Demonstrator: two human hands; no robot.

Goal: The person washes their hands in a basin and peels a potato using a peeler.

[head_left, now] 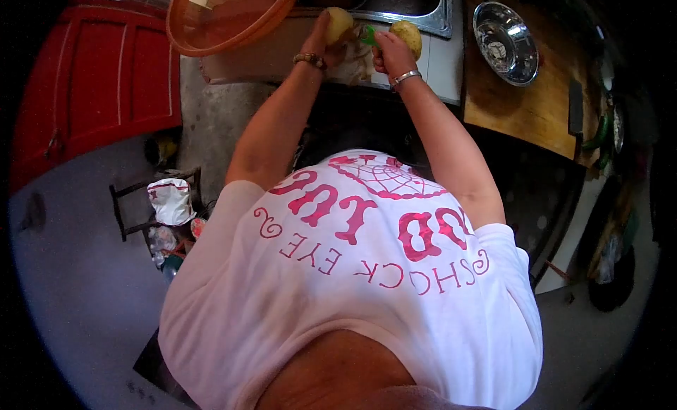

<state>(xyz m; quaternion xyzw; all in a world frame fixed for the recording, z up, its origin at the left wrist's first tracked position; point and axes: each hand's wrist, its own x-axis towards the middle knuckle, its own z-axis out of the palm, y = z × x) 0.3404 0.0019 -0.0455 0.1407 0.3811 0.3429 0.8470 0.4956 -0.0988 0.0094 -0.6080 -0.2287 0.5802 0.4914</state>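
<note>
My left hand [325,46], with a beaded bracelet at the wrist, is closed around a pale yellow potato [339,25] at the counter's edge. Gripped in my right hand [395,56] is a green-handled peeler [367,35], pointing toward that potato. The peeler's blade is too small to make out clearly. Just beyond my right hand, a second potato [406,35] with speckled skin rests on the white counter [443,61], partly hidden by the fingers. Brownish bits that look like peelings lie between my hands.
An orange plastic basin [189,45] stands at the upper left. Behind the potatoes is a metal-rimmed sink [441,22]. To the right, a shiny metal bowl [505,45] sits on a wooden surface [539,110]. A red cabinet [95,78] is at the far left.
</note>
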